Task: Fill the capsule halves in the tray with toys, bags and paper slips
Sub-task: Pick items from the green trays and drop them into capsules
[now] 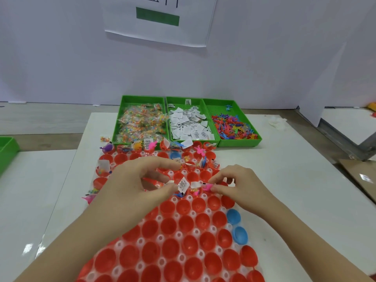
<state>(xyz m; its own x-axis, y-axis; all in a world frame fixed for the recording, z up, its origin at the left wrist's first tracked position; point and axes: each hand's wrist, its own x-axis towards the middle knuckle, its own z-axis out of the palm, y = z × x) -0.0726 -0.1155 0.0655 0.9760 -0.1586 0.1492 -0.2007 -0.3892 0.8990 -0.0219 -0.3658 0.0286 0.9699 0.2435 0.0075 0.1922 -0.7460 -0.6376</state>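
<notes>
The left hand (140, 180), fingers curled, pinches a paper slip (182, 185) by its edge above the middle rows of the tray (179, 234). The slip looks almost weightless and floppy, so a fingertip pinch at one edge should suit it. Just to its right, the right hand (242, 184) pinches a pink toy (207, 187), which is small, light and probably rubbery. The nearer red capsule halves (184, 206) hold nothing.

Two bare forearms, bare left hand (138, 180) and right hand (242, 185)
</notes>
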